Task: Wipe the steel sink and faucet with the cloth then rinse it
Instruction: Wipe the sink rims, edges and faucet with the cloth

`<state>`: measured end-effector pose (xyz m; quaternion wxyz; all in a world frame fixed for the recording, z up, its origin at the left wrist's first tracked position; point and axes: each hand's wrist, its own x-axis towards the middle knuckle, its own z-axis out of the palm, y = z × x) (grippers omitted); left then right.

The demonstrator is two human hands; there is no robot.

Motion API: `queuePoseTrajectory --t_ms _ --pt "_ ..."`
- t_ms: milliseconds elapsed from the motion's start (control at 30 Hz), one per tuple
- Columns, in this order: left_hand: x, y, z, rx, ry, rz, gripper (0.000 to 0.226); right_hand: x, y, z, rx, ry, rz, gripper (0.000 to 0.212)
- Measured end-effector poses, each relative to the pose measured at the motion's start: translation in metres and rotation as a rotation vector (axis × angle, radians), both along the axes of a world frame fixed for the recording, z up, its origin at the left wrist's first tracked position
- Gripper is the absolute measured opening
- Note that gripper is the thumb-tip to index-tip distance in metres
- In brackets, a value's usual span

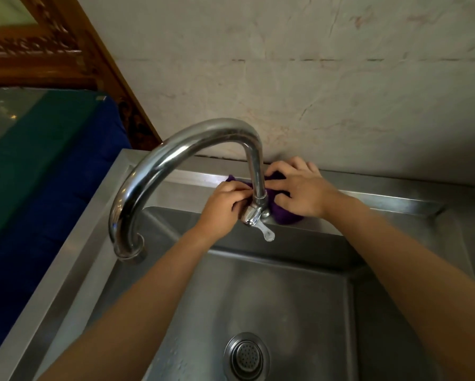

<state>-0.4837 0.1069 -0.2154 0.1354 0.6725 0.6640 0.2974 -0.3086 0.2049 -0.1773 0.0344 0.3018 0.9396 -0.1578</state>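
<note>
A curved chrome faucet (pixel 175 149) arches over the steel sink (pixel 285 292), its spout end at the left and its lever handle (pixel 266 233) pointing toward me. A purple cloth (pixel 281 213) is wrapped behind the faucet's upright stem, on the sink's back ledge. My left hand (pixel 225 204) grips the cloth's left end beside the stem. My right hand (pixel 299 188) holds the cloth's right part, fingers curled into it. Much of the cloth is hidden by both hands and the stem.
The drain strainer (pixel 246 356) sits at the bottom of the basin. A pale marbled wall (pixel 313 78) rises right behind the ledge. At the left are a blue and green surface (pixel 52 160) and a carved wooden frame (pixel 38 45).
</note>
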Motion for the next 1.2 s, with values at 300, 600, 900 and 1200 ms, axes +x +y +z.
queuePoseTrajectory --t_ms 300,600,900,1200 --pt "0.023 -0.011 0.054 -0.266 -0.961 -0.103 0.058 0.041 -0.039 -0.028 0.173 0.115 -0.286 0.059" --pt "0.054 -0.007 0.055 -0.094 -0.718 0.010 0.019 0.025 -0.064 -0.037 0.127 0.334 -0.316 0.045" --pt "0.052 -0.001 0.053 -0.124 -0.747 0.028 0.018 0.010 -0.029 -0.034 -0.105 0.206 -0.145 0.059" --pt "0.057 0.003 0.056 -0.136 -0.746 0.088 0.019 0.054 -0.040 -0.045 0.114 0.415 -0.283 0.040"
